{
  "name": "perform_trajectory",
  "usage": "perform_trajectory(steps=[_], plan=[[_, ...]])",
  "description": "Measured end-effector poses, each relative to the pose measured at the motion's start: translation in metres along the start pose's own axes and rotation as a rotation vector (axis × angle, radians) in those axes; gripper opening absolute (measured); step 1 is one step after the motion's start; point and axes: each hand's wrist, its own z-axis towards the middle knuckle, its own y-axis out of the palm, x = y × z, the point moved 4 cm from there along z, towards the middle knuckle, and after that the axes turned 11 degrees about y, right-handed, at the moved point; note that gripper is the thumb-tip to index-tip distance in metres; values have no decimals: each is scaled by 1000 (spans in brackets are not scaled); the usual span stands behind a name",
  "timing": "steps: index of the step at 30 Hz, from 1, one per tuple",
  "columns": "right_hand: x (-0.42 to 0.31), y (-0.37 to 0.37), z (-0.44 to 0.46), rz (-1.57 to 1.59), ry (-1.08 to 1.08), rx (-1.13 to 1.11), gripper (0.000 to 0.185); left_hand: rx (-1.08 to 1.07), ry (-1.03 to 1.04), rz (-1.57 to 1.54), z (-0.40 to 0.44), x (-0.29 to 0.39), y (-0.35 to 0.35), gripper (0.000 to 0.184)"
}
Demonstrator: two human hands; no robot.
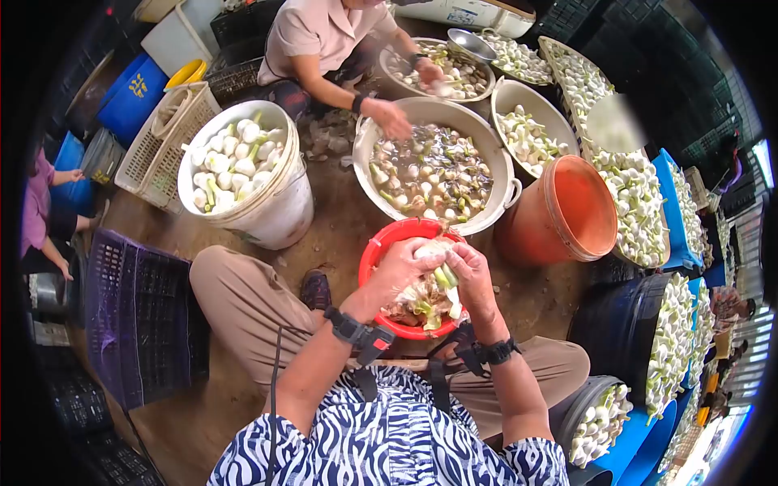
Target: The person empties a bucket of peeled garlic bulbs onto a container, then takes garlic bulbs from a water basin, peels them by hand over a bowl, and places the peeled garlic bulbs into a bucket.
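Above the red basin (366, 271) at centre frame, a garlic bulb (433, 248) points its head up, its long axis slanting toward the stem at lower right. The left hand (401, 266) grasps it; the right hand (474, 275) pinches its side. Fingers partly hide it. Garlic peelings (412, 306) lie below; a wash tub (366, 155) stands beyond.
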Motion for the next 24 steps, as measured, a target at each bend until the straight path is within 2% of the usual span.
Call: perform_trajectory(steps=[1, 2, 3, 5, 6, 7, 9, 10, 11, 14, 20, 21, 24], plan=[[-3, 0, -1, 48, 8, 5, 14, -58, -172, 75, 0, -2, -4, 32], [-6, 0, -3, 100, 25, 25, 15, -45, -234, 15, 0, 0, -5, 35], [-11, -2, -6, 104, 29, 29, 15, -45, -241, 15, -1, 2, -4, 35], [-29, -18, -12, 213, -52, 170, 17, 3, -74, -375, -2, 14, -2, 37], [-14, -41, -5, 233, 10, 183, 21, 9, -81, -368, -4, 13, -7, 37], [11, -79, 7, -369, 55, 249, 22, 76, -84, -450, -4, 9, -15, 39], [20, -49, -6, -829, 201, -26, 23, 211, -96, -623, -8, -1, -26, 44], [-3, -25, -19, -1139, -5, 23, 24, 288, -104, -693, -9, -7, -24, 42], [-5, -18, -17, -1141, 1, 32, 24, 281, -111, -698, -7, -7, -19, 42], [-29, -3, -9, -630, -98, 235, 20, 243, -72, -701, -6, -8, -7, 36], [-42, 11, 3, -856, -286, 293, 11, 156, 21, -389, -2, -3, -8, 38], [-46, 15, 2, -946, -333, 303, 10, 158, 16, -387, -2, -4, -8, 38], [-45, 18, 1, -947, -341, 400, 10, 165, 64, -553, 1, -4, -9, 39]])
